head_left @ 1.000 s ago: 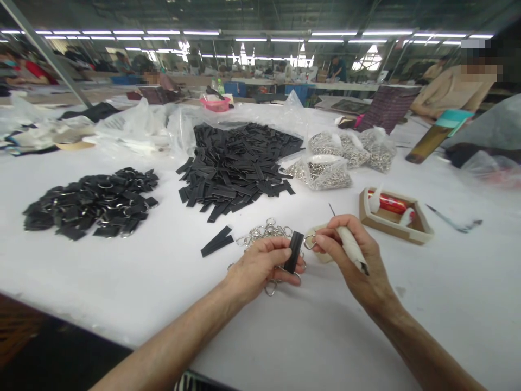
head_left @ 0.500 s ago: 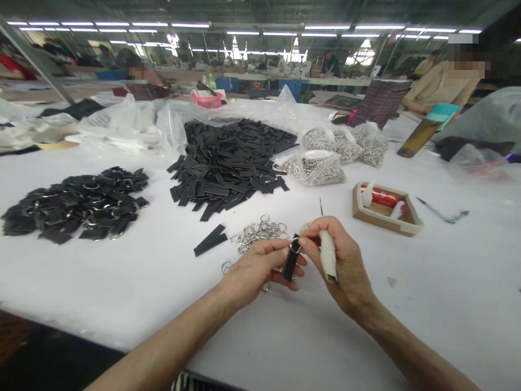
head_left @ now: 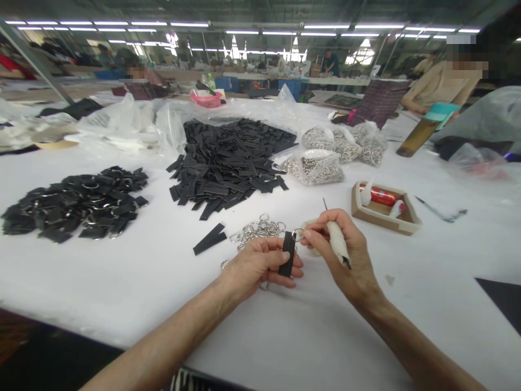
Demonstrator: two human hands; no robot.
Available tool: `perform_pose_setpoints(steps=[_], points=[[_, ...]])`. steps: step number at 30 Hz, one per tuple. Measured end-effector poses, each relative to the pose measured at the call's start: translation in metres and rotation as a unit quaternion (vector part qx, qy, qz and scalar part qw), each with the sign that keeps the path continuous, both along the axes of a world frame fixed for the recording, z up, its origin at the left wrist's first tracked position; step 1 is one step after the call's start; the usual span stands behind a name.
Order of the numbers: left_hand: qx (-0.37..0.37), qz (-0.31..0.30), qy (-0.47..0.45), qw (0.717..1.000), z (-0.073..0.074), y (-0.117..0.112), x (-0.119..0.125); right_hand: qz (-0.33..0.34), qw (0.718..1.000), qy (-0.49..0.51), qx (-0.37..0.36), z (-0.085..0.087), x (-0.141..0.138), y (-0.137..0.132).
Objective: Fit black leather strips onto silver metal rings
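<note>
My left hand (head_left: 262, 259) grips a short black strap (head_left: 288, 254) upright between thumb and fingers. At the strap's top right edge is a silver metal ring (head_left: 297, 234), pinched by the thumb and forefinger of my right hand (head_left: 340, 247). Also in my right hand is a thin pointed tool with a cloth-wrapped handle (head_left: 337, 241), its tip pointing up and away. Behind my left hand lies a small heap of loose metal rings (head_left: 260, 228), partly hidden by the hand. Two loose black straps (head_left: 209, 239) rest left of the rings.
A large pile of black straps (head_left: 232, 163) lies ahead, with looped ringed pieces (head_left: 77, 206) at left. Bags of rings (head_left: 317, 167) and an open box (head_left: 386, 221) with a red tube stand right. A bottle (head_left: 427, 130) leans beyond; a person (head_left: 445, 87) is at far right.
My right hand has shifted slightly right with the ring, which has moved from in front of the strap to its edge. A dark sheet-like shape has appeared at the right edge.
</note>
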State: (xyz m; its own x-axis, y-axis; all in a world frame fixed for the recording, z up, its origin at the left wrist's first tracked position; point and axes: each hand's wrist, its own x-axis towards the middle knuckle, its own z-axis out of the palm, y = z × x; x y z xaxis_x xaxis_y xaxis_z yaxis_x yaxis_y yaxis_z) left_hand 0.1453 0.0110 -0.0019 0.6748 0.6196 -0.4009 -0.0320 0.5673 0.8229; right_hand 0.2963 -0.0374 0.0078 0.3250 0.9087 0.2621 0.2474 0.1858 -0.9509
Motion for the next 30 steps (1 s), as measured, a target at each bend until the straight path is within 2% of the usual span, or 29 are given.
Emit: perform_pose_setpoints(steps=[6,9,11,16,23,30], points=[[0.047,0.0,0.03,0.998,0.0,-0.002,0.001,0.013,0.999,0.041,-0.012,-0.001,0.001,0.001],[0.099,0.009,0.084,0.992,0.004,-0.005,0.003,0.009,1.0,0.014,-0.016,-0.002,0.001,0.001],[0.16,0.017,0.125,0.979,0.005,-0.007,0.004,0.006,1.0,0.0,-0.017,-0.001,0.001,0.0],[0.372,0.052,0.203,0.904,0.004,-0.012,0.003,0.016,1.0,0.009,-0.015,0.007,-0.002,-0.005],[0.541,0.057,0.256,0.8,0.003,-0.011,0.001,0.014,0.999,0.017,-0.025,0.007,-0.001,-0.005],[0.585,0.061,0.251,0.769,-0.002,-0.011,0.0,0.028,0.998,0.032,-0.05,0.006,0.001,-0.004]])
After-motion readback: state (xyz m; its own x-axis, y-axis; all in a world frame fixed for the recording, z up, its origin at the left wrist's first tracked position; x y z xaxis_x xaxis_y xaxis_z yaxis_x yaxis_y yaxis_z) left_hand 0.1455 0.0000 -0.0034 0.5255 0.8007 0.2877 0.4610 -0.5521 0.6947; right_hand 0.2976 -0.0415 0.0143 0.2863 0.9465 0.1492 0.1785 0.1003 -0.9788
